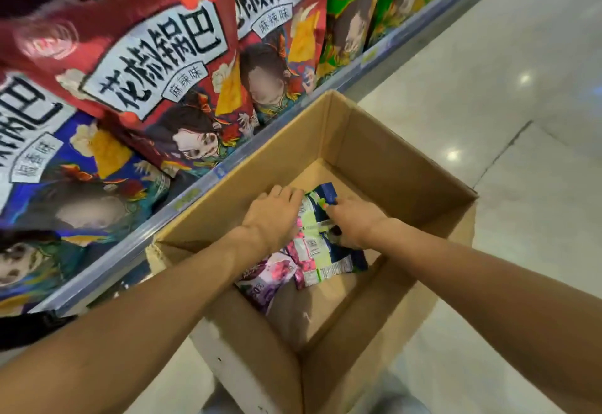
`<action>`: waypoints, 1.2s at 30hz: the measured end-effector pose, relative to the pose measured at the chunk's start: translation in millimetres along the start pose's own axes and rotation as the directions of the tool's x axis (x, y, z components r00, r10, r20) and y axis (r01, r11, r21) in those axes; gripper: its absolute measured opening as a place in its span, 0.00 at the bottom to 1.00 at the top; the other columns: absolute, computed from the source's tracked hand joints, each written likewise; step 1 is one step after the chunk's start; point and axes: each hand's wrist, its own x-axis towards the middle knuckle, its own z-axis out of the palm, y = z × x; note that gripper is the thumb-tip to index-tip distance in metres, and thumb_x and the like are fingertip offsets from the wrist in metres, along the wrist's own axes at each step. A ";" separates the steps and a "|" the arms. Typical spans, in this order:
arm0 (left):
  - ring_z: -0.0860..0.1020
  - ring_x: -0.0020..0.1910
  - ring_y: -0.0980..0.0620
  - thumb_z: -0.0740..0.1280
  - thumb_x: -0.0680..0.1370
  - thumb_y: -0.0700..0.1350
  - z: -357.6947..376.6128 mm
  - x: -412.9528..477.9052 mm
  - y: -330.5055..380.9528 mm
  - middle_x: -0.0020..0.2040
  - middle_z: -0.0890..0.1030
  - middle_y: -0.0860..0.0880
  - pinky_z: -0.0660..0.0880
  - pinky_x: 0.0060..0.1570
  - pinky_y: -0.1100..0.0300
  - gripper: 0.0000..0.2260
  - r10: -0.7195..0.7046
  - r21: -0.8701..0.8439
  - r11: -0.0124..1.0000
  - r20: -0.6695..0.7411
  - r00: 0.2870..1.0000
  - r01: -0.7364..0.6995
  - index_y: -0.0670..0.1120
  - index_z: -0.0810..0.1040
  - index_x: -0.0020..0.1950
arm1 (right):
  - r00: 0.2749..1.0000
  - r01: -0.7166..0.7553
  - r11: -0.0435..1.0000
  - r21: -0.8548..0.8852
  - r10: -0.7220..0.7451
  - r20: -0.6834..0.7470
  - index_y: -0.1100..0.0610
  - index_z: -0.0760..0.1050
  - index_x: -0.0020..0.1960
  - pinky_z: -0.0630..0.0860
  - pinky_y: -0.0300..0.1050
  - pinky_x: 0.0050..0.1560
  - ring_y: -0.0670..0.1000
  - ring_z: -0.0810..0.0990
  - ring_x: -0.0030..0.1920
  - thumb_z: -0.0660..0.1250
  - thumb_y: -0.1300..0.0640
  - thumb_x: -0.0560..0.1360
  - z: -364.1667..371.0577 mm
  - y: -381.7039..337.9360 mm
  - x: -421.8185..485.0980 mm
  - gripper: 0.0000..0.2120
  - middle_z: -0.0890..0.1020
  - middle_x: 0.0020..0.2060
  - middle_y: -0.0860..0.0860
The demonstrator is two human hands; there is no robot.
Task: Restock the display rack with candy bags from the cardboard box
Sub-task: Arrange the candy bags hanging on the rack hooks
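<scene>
An open cardboard box point(384, 153) stands on the floor beside the display rack point(169, 218). On its bottom lies a small pile of candy bags point(312, 250), purple, green-white and dark blue. Both of my arms reach down into the box. My left hand point(273, 215) rests palm down on the pile's left side, fingers together over the bags. My right hand point(351, 221) presses on the right side, its fingers curled around the edge of a blue and green bag. A purple bag point(270, 283) lies loose nearest to me.
The rack's shelf edge runs diagonally along the box's left side. Large red snack bags point(156, 71), a blue one point(65, 169) and green ones point(358, 16) stand on the shelf. Glossy tiled floor point(505, 87) lies to the right of the box.
</scene>
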 end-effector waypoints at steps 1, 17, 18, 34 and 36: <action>0.70 0.63 0.44 0.66 0.78 0.52 0.7 0.1 0.1 0.66 0.70 0.44 0.70 0.60 0.50 0.27 -0.006 -0.006 1.000 0.005 1.000 0.006 0.43 0.61 0.72 | 1.000 -0.023 0.998 0.065 0.022 0.015 0.57 0.70 0.59 0.73 0.49 0.49 0.57 0.75 0.54 0.67 0.53 0.76 -3.2 2.2 -3.2 0.15 0.75 0.58 0.56; 0.74 0.60 0.44 0.73 0.74 0.52 -21.0 -8.4 2.8 0.60 0.78 0.45 0.76 0.53 0.48 0.27 -0.082 -0.066 0.994 -0.001 0.997 0.081 0.44 0.67 0.68 | 0.982 -0.171 0.782 0.599 0.181 0.045 0.62 0.77 0.54 0.84 0.49 0.34 0.55 0.85 0.33 0.64 0.64 0.78 -63.3 34.4 -65.1 0.06 0.84 0.43 0.60; 0.77 0.58 0.42 0.71 0.75 0.50 -24.7 -11.3 3.8 0.59 0.79 0.45 0.77 0.51 0.49 0.24 -0.088 -0.049 0.995 -0.036 0.995 0.087 0.44 0.68 0.66 | 0.979 -0.194 0.762 0.617 0.193 0.069 0.64 0.78 0.53 0.84 0.48 0.34 0.54 0.85 0.31 0.65 0.63 0.78 -62.0 34.5 -64.3 0.06 0.84 0.40 0.61; 0.67 0.62 0.43 0.64 0.78 0.50 -14.5 -12.6 12.9 0.62 0.68 0.43 0.73 0.57 0.48 0.21 -0.100 -0.077 0.992 0.013 0.995 0.100 0.43 0.67 0.69 | 0.986 -0.104 0.979 0.174 0.124 -0.109 0.55 0.78 0.58 0.78 0.49 0.51 0.57 0.78 0.57 0.74 0.55 0.72 -34.8 26.5 -37.9 0.15 0.76 0.57 0.53; 0.68 0.62 0.43 0.64 0.79 0.50 -17.3 -6.6 7.5 0.62 0.69 0.42 0.73 0.59 0.47 0.22 -0.127 -0.097 0.987 0.047 0.991 0.131 0.43 0.67 0.69 | 0.992 -0.101 0.986 0.130 0.110 -0.064 0.55 0.75 0.52 0.75 0.47 0.47 0.57 0.78 0.54 0.75 0.50 0.71 -36.9 24.3 -37.1 0.15 0.78 0.51 0.53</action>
